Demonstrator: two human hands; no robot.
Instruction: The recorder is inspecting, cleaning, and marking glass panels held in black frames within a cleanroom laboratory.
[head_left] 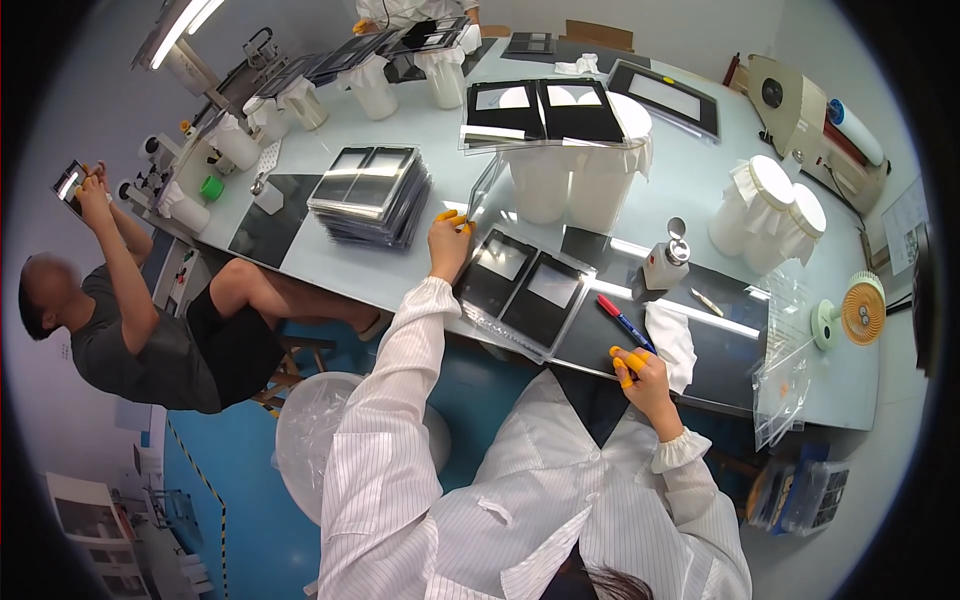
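My left hand (450,247), with yellow finger covers, pinches the edge of a clear plastic lid (486,192) that stands tilted up. Beside it a clear tray (548,345) lies at the front edge of the table, holding two black-framed panels (535,305) with pale windows. My right hand (645,382), also in yellow finger covers, is at the table edge with its fingers closed; what they hold, if anything, I cannot make out. Just beyond it lie a red and blue marker pen (625,322) and a crumpled white cloth (672,345).
A stack of clear trays (370,195) stands left. Further back, panels rest on white cloth-covered buckets (570,185). A white pump bottle (665,265), two covered tubs (765,215) and a small fan (850,310) are right. A seated person (150,320) holds a panel at far left.
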